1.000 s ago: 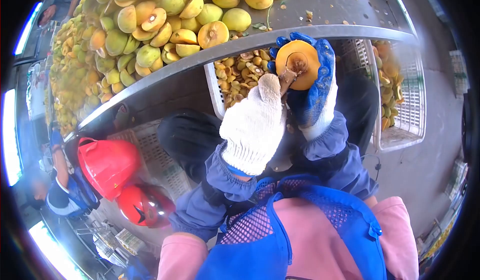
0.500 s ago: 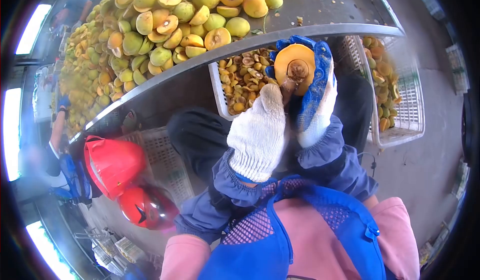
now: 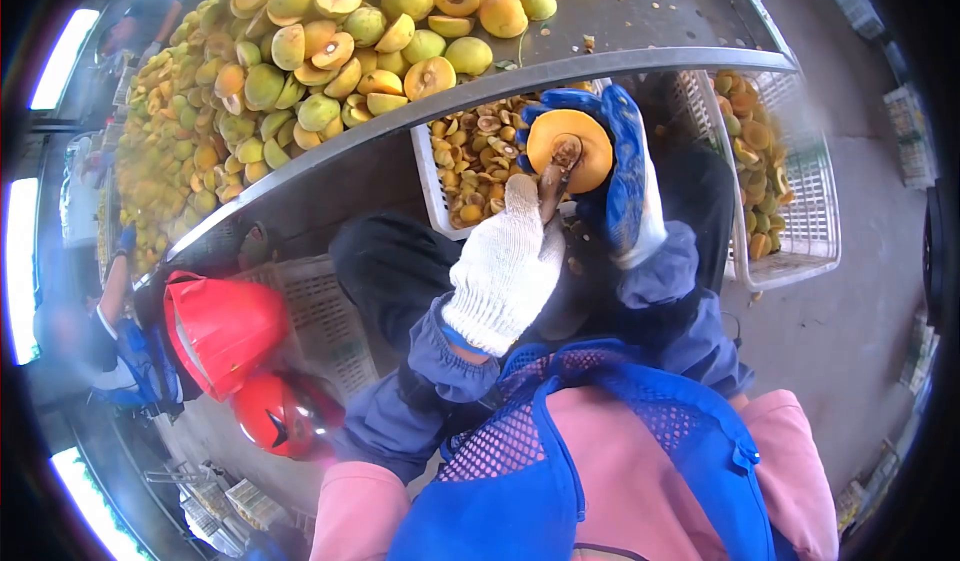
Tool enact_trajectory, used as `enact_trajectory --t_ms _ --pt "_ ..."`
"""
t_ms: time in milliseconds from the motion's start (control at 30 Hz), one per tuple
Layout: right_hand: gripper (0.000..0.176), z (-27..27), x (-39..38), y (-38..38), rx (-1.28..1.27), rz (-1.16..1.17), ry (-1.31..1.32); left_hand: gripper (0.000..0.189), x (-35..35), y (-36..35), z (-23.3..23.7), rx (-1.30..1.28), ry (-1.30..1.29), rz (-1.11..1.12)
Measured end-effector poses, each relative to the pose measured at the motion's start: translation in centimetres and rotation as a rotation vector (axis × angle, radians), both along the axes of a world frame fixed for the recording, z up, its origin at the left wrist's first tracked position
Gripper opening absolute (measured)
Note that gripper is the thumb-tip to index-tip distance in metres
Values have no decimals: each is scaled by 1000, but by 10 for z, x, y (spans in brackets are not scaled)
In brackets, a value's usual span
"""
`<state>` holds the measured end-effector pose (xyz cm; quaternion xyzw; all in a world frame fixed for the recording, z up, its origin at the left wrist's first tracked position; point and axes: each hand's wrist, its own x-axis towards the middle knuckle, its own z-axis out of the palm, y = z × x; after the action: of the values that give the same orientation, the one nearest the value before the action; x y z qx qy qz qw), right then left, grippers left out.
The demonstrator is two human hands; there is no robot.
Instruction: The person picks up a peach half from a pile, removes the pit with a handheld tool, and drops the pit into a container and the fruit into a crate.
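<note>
My right hand (image 3: 630, 176), in a blue-coated glove, cups a halved yellow peach (image 3: 592, 139) with its cut face up. The white-gloved left hand (image 3: 508, 273) is closed around a narrow, brown-stained pitting spoon (image 3: 552, 189). That spoon's tip lies over the middle of the cut face, covering much of the pit area. Below both hands, a white crate (image 3: 432, 183) holds many small peach pieces and pits.
A metal-edged table (image 3: 660, 59) carries a large heap of peach halves (image 3: 320, 111). To the right stands a white crate (image 3: 812, 216) with more halves. A red bag (image 3: 225, 326) and red helmet (image 3: 280, 416) sit at left, near another person's arm (image 3: 112, 276).
Both hands have shifted slightly left and the peach half has tilted. More of the spoon shows, and its tip now stands over the centre of the fruit.
</note>
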<state>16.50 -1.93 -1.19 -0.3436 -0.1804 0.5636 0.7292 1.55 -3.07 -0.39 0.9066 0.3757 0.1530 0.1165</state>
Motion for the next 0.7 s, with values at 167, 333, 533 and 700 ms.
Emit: enact_trajectory --t_ms 167,333,533,700 --pt "32 -20 -11 1 -40 -183 -15 43 6 -12 -10 -170 -7 61" --pt "31 -47 14 22 -302 145 -112 38 -5 -2 -39 14 -125 -90" --pt "34 -20 1 4 -45 -6 -135 27 -9 5 -42 -13 -118 -180" --pt "41 -45 -6 13 -226 -123 -143 25 -7 6 -58 52 -125 -299"
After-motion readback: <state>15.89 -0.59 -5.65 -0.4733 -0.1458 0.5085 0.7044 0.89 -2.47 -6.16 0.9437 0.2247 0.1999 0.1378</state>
